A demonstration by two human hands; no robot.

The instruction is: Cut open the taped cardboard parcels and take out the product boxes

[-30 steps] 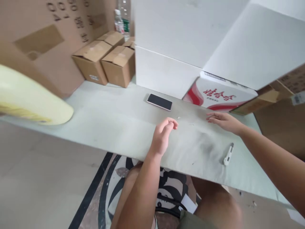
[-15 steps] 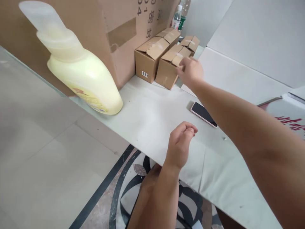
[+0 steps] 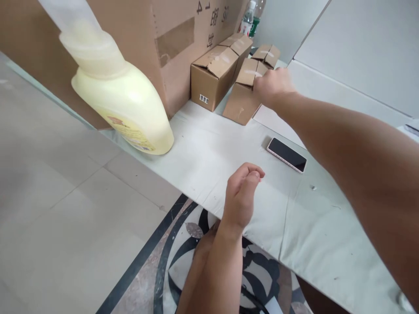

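My right hand (image 3: 273,83) is closed on the top right edge of a small brown cardboard box (image 3: 241,104). That box tilts, with a gap between it and a second small cardboard box (image 3: 204,85) to its left. My fingertips on the far side of the edge are hidden. My left hand (image 3: 241,192) hovers near the table's front edge, fingers curled in and thumb against them, with nothing showing in it. A phone (image 3: 287,155) with a dark screen lies on the table to the right of my left hand.
A large pale-yellow bottle (image 3: 127,104) stands at the left edge of the cloth-covered table (image 3: 203,139). Behind it rises a big cardboard carton (image 3: 176,74). Another small box (image 3: 266,54) and plastic bottles (image 3: 248,19) are at the back. White panels (image 3: 356,48) stand at the right.
My right hand has closed on the small box's edge and tipped it, opening a gap to the box on its left. My left hand stays curled in nearly the same place.
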